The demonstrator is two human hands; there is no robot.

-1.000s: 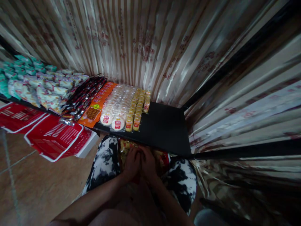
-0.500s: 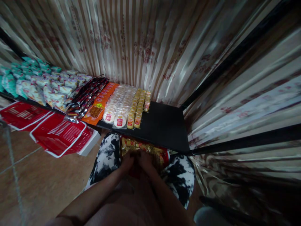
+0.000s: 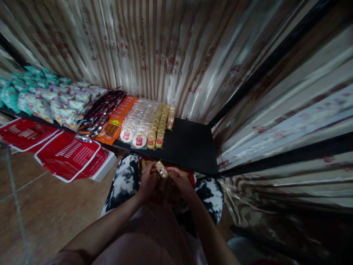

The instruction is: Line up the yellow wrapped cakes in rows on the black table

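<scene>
Between my two hands is a small wrapped snack roll (image 3: 161,169) in shiny yellow film. My left hand (image 3: 148,181) pinches its left end, and the fingers of my right hand (image 3: 180,181) close on its right end. Under both hands, a red and gold bag (image 3: 191,176) of similar packets lies between my knees, mostly covered by the hands. Just beyond it, on the black shelf (image 3: 190,143), yellow snack rolls (image 3: 159,138) are lined up in rows, with one more column at the far right.
Left along the shelf lie clear-wrapped round white crackers (image 3: 139,140), orange packs (image 3: 111,130), dark foil packets (image 3: 100,110), white snack bags (image 3: 64,114) and teal bags (image 3: 10,99). Red baskets (image 3: 68,156) stand on the floor. A striped curtain (image 3: 165,48) hangs behind, with black frame bars (image 3: 275,158) at right.
My hands were close together, down in the bag. They have come up and slightly apart, with a yellow snack roll now showing between them.
</scene>
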